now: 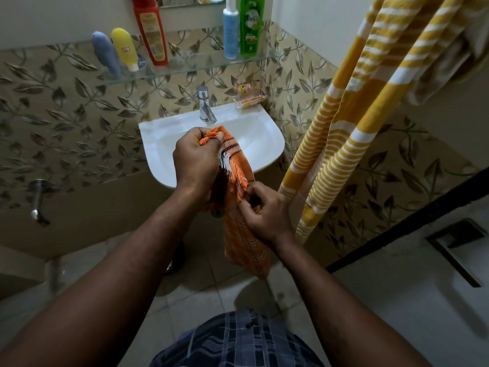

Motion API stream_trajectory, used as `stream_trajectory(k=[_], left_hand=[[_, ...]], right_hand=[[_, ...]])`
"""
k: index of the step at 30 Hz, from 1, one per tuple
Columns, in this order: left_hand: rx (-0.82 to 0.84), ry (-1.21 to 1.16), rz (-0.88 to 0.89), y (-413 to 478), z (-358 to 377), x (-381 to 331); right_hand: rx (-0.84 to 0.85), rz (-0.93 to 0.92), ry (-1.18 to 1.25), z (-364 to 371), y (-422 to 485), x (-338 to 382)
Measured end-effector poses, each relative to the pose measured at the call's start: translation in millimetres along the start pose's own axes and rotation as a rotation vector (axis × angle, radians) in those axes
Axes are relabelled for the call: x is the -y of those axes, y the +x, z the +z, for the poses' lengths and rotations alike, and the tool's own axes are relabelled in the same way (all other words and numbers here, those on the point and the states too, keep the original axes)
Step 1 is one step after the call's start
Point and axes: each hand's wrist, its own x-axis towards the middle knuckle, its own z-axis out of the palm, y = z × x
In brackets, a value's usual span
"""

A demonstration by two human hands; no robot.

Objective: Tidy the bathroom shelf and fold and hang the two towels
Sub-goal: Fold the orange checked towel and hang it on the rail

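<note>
Two towels are in view, and only one is in our hands. Our left grip (197, 157) is clenched around the bunched, fringed top end of the orange towel (243, 242), up in front of the white sink (264, 144). Our right grip (262, 213), lower and nearer to us, pinches the towel's edge between thumb and curled fingers. The orange cloth, crossed with dark and white stripes, runs down from one grip to the other as a narrow band. Its loose end hangs below our right wrist, over the tiled floor (185, 300). The yellow striped towel (344, 144) hangs in long folds to the right of the sink, just beside our right grip; we cannot tell whether the two touch, and its top runs out of frame. On the glass shelf (185, 71) above the tap (205, 104), five bottles stand in two groups. A grey-blue bottle (105, 51), a yellow bottle (124, 49) and a tall red bottle (150, 30) are to the left. A pale blue bottle (230, 30) and a green bottle (251, 25) stand side by side to the right. A clear soap dish (250, 98) sits at the sink's back right corner.
</note>
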Motion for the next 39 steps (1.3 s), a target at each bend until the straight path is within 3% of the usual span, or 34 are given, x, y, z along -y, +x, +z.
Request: stream_trajectory(k=[3,11,15,24,35,39], left_hand=[[0.004,-0.01,-0.003,0,-1,-2],[0.117,-0.135,-0.037,1,-4,-12],[0.148,-0.131,-0.008,1,-6,-15],[0.105,-0.159,-0.032,1,-12,-19],[0.198,-0.286,-0.038,-8,-17,-43],[0.142,-0.254,-0.007,-6,-21,-43]], right_hand=[[-0.042,-0.032,0.066,-1,-4,7],[0.003,0.164,-0.086,10,-1,-19],[0.026,0.132,0.007,5,10,-22],[0.09,0.259,0.217,5,11,-13],[-0.143,0.107,-0.273,18,24,-1],[-0.204,0.089,-0.237,19,30,5]])
